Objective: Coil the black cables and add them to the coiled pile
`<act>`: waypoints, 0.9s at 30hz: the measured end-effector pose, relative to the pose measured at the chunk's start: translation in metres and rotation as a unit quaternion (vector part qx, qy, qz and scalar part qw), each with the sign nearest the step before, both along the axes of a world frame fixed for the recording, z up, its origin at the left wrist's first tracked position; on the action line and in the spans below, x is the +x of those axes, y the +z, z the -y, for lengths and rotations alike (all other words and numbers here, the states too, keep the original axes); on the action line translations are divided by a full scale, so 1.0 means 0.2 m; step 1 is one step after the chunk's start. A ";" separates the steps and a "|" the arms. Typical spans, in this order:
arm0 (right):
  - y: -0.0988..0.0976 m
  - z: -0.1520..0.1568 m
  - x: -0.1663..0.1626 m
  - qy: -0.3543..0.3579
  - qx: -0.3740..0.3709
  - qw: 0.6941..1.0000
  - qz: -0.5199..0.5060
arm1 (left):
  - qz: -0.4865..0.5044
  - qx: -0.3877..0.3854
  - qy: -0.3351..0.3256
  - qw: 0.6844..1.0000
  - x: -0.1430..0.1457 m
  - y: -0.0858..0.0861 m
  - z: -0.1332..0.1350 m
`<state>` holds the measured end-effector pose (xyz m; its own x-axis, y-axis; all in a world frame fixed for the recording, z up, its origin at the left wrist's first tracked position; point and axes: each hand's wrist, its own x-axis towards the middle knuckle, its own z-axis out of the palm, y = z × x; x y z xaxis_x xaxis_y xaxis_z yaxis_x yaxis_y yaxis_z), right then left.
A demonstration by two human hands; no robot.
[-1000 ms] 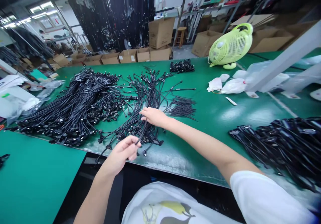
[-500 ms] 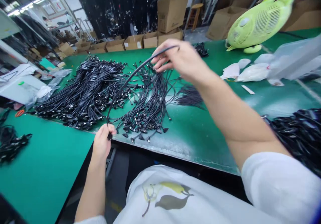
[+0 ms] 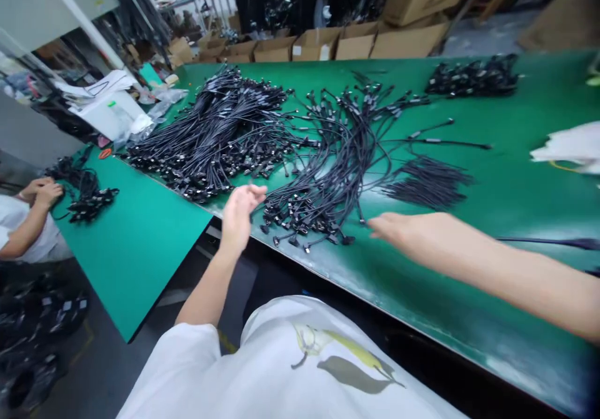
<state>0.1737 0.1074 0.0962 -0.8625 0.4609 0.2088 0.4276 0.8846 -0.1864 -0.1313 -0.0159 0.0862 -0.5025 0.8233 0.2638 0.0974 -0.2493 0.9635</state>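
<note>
Fanning out across the green table [image 3: 450,325], the loose black cables [image 3: 332,169] run lengthwise away from the person, and their connectors [image 3: 300,231] bunch close to the table's front edge. Both hands sit at that bunched end, with the cables straight ahead of them. The left hand [image 3: 241,216] is open with loosely curled fingers, empty, just left of the connectors. The right hand [image 3: 405,231] is stretched out nearly flat, slightly blurred and empty, its fingertips just right of them. Neither arm crosses the cables, and bare table lies below the right forearm. A thick cable bundle [image 3: 210,137] lies beside the loose cables on the left, and a small tuft of thin cable ends [image 3: 429,184] lies on the right. Farther left, a co-worker's hand [image 3: 40,191] rests beside a second green table [image 3: 134,262] holding more cables [image 3: 84,197].
</note>
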 end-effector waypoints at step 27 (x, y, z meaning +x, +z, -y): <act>-0.01 0.08 0.17 -0.071 0.205 0.972 -0.087 | 0.214 -0.051 -0.066 0.973 0.11 -0.01 -0.16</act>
<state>0.2075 0.0919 0.0946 -0.7313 0.4202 0.5372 0.5441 0.8344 0.0880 -0.1092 0.0153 0.0840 -0.4355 0.8996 -0.0338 -0.3456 -0.1324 0.9290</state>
